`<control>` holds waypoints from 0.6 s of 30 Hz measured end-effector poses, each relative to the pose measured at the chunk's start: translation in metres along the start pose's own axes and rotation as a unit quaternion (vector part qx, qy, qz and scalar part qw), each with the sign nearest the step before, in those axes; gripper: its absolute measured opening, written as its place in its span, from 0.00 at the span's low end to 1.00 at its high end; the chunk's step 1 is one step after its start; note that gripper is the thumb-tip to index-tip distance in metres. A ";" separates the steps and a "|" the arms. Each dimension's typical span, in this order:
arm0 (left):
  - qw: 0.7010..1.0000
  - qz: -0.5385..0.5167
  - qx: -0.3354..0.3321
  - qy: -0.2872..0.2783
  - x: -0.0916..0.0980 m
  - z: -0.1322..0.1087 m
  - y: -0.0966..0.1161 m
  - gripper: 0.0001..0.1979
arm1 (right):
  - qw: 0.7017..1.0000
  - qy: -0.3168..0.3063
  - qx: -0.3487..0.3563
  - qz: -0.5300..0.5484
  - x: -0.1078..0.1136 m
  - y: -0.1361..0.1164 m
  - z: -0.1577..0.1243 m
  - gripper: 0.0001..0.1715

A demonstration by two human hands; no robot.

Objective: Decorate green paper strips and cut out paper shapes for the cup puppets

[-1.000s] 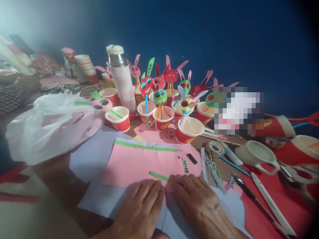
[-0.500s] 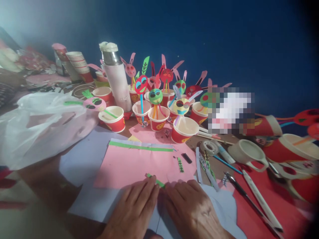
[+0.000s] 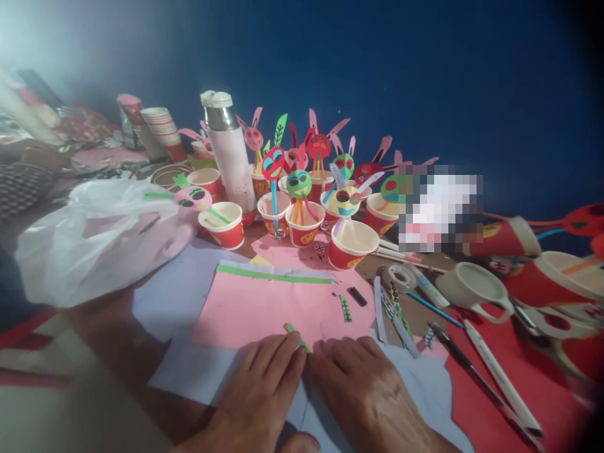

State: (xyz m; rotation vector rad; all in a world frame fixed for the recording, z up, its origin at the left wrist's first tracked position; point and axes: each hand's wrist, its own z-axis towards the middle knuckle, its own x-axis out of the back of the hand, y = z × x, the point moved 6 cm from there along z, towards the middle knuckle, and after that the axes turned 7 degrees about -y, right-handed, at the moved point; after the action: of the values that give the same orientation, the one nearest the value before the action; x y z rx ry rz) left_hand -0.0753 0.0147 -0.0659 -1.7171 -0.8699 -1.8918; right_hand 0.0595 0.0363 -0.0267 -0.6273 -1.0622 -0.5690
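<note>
A small green paper strip (image 3: 291, 329) lies at the front edge of the pink sheet (image 3: 245, 314), its lower end between my hands. My left hand (image 3: 264, 377) has its fingertips pressed together on the strip from the left. Against the strip's other end, my right hand (image 3: 368, 384) is closed, fingers bent and knuckles up; its fingertips are hidden. Along the pink sheet's far edge runs a long green band (image 3: 274, 274). A short green piece with black marks (image 3: 346, 308) and a black piece (image 3: 357, 296) lie to the right.
Paper cups (image 3: 352, 242) with paper-faced figures stand behind the sheets, beside a white flask (image 3: 231, 163). A plastic bag (image 3: 94, 239) is at left. On the right are a mug (image 3: 472, 289), a tape roll (image 3: 399, 277), a white pen (image 3: 503, 377) and red paper (image 3: 533, 377).
The whole view has shifted slightly, with the table's things further right. The green strip's exposed end now tilts more steeply between my hands.
</note>
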 end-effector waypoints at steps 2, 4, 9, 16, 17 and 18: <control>1.000 -0.019 0.009 0.001 -0.005 -0.001 -0.001 0.42 | 1.000 0.012 0.020 -0.013 -0.001 -0.005 0.000 0.13; 0.999 -0.028 0.014 -0.007 -0.010 -0.002 -0.001 0.41 | 0.999 0.016 0.029 -0.007 -0.002 -0.007 -0.001 0.12; 0.999 -0.037 0.017 -0.021 -0.008 -0.003 -0.002 0.39 | 1.000 -0.004 0.010 0.014 0.000 -0.003 -0.002 0.09; 0.999 -0.029 0.015 0.037 0.004 -0.002 0.002 0.31 | 0.998 -0.034 0.015 0.044 0.003 -0.009 -0.001 0.11; 0.998 -0.027 0.016 0.049 0.006 -0.002 0.003 0.30 | 0.998 -0.034 0.011 0.045 0.003 -0.009 -0.001 0.11; 0.998 -0.026 0.016 0.058 0.008 -0.002 0.004 0.29 | 0.999 -0.033 0.006 0.040 0.004 -0.008 -0.001 0.12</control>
State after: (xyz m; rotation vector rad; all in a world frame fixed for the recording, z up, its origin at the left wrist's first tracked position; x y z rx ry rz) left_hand -0.0749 0.0117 -0.0575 -1.5628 -0.9017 -1.9788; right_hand 0.0555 0.0296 -0.0219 -0.6794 -1.0953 -0.4748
